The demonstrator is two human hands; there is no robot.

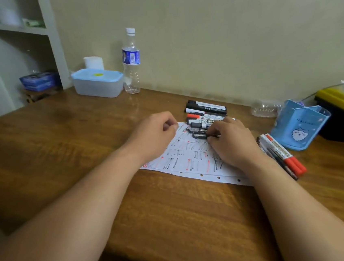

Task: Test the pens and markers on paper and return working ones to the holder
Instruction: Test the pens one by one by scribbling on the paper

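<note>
The right hand (229,143) has its fingers curled round a black pen (199,136). The pen lies flat and points sideways, left to right. One end is hidden under the fingers. The other end sticks out toward the left hand (152,136).

The left hand is near that end but not touching it. Its fingers are curled, with the thumb tucked against them. I cannot tell if it holds anything.

Both hands rest on the paper (182,161), which is full of black and red test marks.

Just past the pen, more markers (206,109) lie in a row, all pointing the same sideways way. A small bunch of pens (282,155) lies just beside the right wrist.

The blue holder (300,125) stands off to the right, past that bunch. So the right hand is the nearer one to it. If this pen works, I think that hand should carry it there.
</note>
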